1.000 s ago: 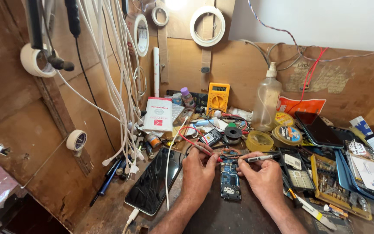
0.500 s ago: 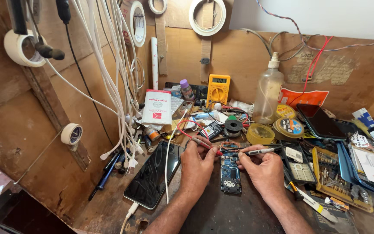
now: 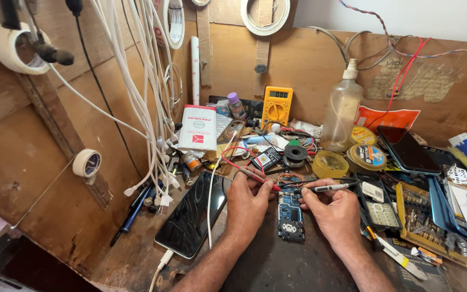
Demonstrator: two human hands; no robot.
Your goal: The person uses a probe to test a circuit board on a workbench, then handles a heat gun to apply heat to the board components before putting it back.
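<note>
A blue circuit board [image 3: 291,214] lies flat on the dark bench between my hands. My left hand [image 3: 248,204] grips a red probe [image 3: 255,174] whose tip points at the board's top edge. My right hand [image 3: 335,212] grips a black and silver probe [image 3: 328,187], its tip meeting the same top edge from the right. Both hands rest on the bench beside the board. The probes' red and black leads [image 3: 239,152] run back toward a yellow multimeter [image 3: 277,106] leaning on the back wall.
A black phone [image 3: 192,215] with a white cable lies left of my left hand. Solder spool [image 3: 295,154], yellow tins [image 3: 367,156], a plastic bottle [image 3: 341,113], a dark phone [image 3: 407,151] and parts trays [image 3: 426,221] crowd the back and right. White cables [image 3: 147,97] hang at left.
The view has shifted slightly downward and closer. Both hands stay at the board's top edge with the probes, barely moved.
</note>
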